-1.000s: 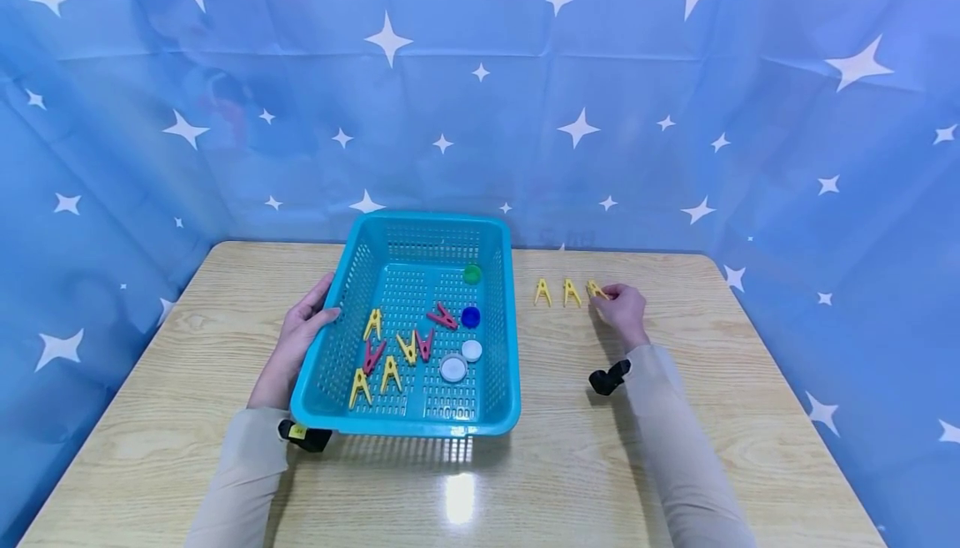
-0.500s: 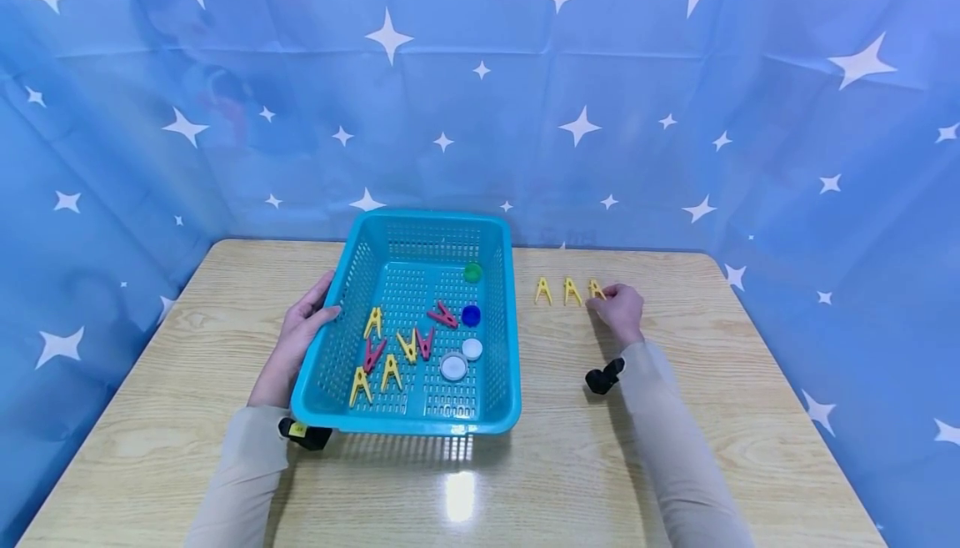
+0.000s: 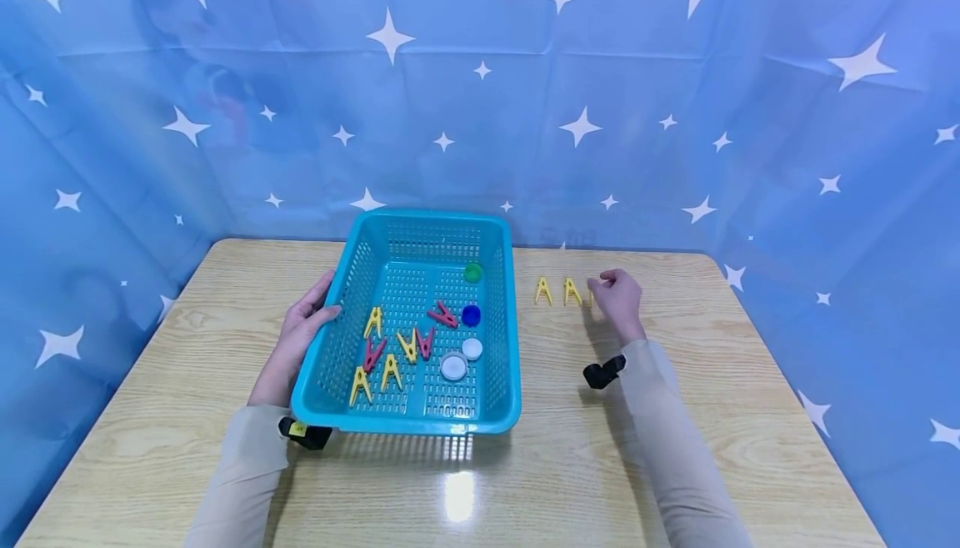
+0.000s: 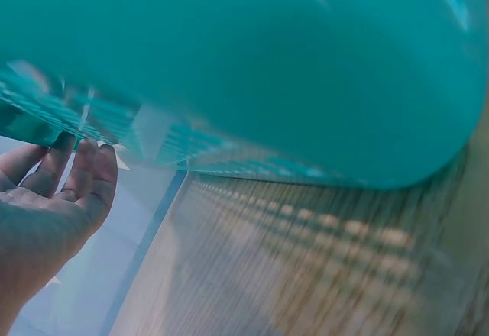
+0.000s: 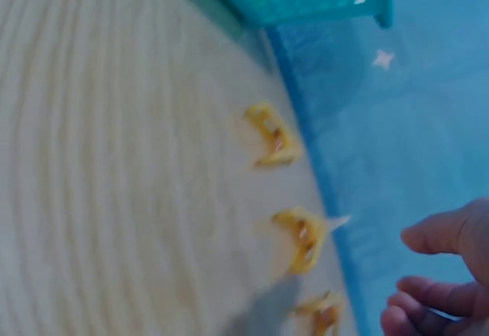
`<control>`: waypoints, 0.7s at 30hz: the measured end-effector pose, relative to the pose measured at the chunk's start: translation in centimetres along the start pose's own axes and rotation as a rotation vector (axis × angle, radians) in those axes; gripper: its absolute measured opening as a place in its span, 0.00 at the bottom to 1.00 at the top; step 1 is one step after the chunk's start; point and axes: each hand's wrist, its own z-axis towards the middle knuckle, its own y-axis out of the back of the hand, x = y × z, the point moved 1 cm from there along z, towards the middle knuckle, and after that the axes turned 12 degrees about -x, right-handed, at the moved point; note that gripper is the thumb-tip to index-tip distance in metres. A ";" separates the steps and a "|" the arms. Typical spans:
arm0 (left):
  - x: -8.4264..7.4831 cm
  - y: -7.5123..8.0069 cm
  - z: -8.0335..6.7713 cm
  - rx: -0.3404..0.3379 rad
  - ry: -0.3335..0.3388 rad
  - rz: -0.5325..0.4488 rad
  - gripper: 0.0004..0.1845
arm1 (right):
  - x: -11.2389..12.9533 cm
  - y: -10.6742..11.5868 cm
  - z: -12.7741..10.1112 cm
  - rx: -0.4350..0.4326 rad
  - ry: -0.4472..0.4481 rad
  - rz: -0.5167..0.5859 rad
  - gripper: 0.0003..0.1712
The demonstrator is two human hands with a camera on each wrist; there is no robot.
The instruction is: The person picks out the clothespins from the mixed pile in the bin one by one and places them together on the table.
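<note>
Since the earlier frame the right hand (image 3: pixel 619 302) has lifted off the third yellow clothespin (image 5: pixel 322 311) and drawn slightly back; fingers loosely curled, holding nothing. That pin lies on the surface (image 3: pixel 675 448) right of the basket (image 3: pixel 408 423), mostly hidden behind the hand in the head view, just beside the fingertips in the right wrist view. Two more yellow pins (image 3: pixel 542 290) (image 3: pixel 572 290) sit in the same row, between it and the basket.

Left hand (image 3: pixel 300 335) rests against the basket's left wall, thumb hooked over the rim, fingers fairly straight along the outside.

Judged progress: three yellow pins out and lined up. Inside the basket remain four yellow pins (image 3: pixel 372 322), three red pins (image 3: pixel 442 314), and bottle caps: green (image 3: pixel 472 273), blue (image 3: pixel 470 315), two white (image 3: pixel 453 367). Sorting looks under halfway done.
</note>
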 end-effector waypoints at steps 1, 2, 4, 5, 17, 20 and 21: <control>0.0 0.0 0.0 0.001 -0.003 -0.002 0.33 | 0.4 0.0 0.0 0.003 0.005 0.017 0.23; 0.0 0.0 0.0 0.002 -0.004 -0.003 0.33 | 0.8 0.1 -0.1 0.002 0.016 0.028 0.23; 0.0 0.0 0.0 0.003 -0.003 -0.003 0.33 | 1.7 0.1 -0.2 0.000 0.029 0.046 0.22; -0.1 0.0 0.0 0.004 -0.004 -0.005 0.33 | 2.2 0.1 -0.3 0.001 0.032 0.053 0.22; 0.0 0.0 0.0 -0.002 0.022 -0.013 0.33 | 7.2 -0.2 -1.2 0.046 0.127 0.122 0.20; 0.0 0.0 0.0 0.001 0.023 -0.009 0.33 | 8.2 -0.3 -1.4 0.052 0.175 0.132 0.19; 0.0 0.0 0.0 0.002 0.021 -0.006 0.33 | 8.5 -0.3 -1.5 0.054 0.191 0.136 0.18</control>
